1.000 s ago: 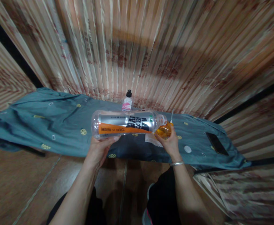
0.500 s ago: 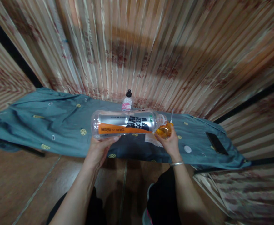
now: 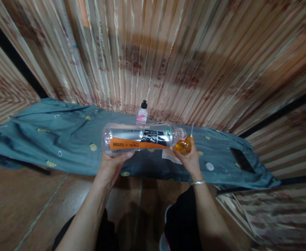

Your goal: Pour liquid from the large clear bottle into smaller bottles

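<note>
A large clear bottle [image 3: 139, 137] with a silver and orange label lies sideways in the air above the cloth. My left hand [image 3: 113, 165] grips it from below near its base. Its mouth, at the right end, meets a small round container of orange liquid [image 3: 183, 145]. My right hand [image 3: 190, 157] is wrapped round that container, and a thin white stem sticks up beside it. Whether the two openings touch cannot be made out. A small clear bottle [image 3: 141, 115] with a black cap and pink print stands upright behind the large bottle.
Teal cloth [image 3: 71, 139] with yellow pineapple prints covers the long narrow table. A clear packet [image 3: 171, 156] lies under the container. Further right are a white round disc [image 3: 209, 166] and a black phone [image 3: 241, 159]. A pleated curtain [image 3: 153, 62] hangs behind.
</note>
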{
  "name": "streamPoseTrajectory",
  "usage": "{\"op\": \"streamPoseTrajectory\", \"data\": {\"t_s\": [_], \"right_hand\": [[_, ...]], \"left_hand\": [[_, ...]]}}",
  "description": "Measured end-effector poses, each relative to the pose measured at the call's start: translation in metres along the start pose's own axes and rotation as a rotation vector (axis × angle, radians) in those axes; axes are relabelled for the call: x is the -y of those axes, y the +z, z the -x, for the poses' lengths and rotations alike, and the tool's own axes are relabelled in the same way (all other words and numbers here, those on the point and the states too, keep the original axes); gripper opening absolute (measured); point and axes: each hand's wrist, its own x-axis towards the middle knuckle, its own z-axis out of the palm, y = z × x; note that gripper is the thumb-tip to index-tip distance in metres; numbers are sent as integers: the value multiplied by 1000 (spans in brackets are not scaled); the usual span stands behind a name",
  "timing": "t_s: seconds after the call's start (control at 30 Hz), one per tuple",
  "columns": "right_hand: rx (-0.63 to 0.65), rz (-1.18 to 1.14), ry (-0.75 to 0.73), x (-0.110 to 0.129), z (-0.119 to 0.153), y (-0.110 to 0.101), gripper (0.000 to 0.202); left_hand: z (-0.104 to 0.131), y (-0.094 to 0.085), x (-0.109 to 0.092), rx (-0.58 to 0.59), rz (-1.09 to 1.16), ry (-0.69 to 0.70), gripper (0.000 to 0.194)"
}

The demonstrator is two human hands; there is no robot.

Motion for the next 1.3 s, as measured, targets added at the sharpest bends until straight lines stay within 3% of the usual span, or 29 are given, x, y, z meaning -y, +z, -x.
{"op": "streamPoseTrajectory", "data": {"t_s": [1.3], "right_hand": [[-18, 24, -17, -3, 0, 1, 82]], "left_hand": [[1, 2, -2, -15, -6, -13, 48]]}}
